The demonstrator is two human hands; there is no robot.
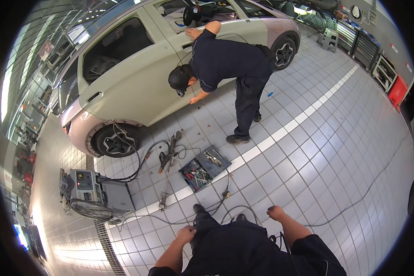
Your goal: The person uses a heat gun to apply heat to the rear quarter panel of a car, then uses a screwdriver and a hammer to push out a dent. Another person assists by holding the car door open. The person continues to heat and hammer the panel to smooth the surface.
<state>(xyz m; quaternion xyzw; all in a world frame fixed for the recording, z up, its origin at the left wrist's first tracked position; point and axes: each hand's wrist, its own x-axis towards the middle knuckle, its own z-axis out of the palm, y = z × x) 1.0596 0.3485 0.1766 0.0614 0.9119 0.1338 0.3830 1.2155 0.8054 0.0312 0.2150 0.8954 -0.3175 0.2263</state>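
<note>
My left hand [186, 234], fingers curled, hangs beside my dark trouser leg with no object showing in it. Off to the right, my right hand [276, 212] is held over the tiles, its fingers also closed and no object visible. In front of my feet lies an open toolbox [196, 187] with several hand tools in it. Left of it, a long slide-hammer-like puller [169, 177] and a dark gun-shaped tool with a cable [163, 159] rest on the floor. Neither hand touches these things.
A co-worker [230, 64] bends at the side of a car [138, 87] with pale green door panels. At the left stands a wheeled machine [85, 184] with coiled cables. A black cable [170, 222] crosses the floor by my feet. Tool cabinets [365, 50] line the right wall.
</note>
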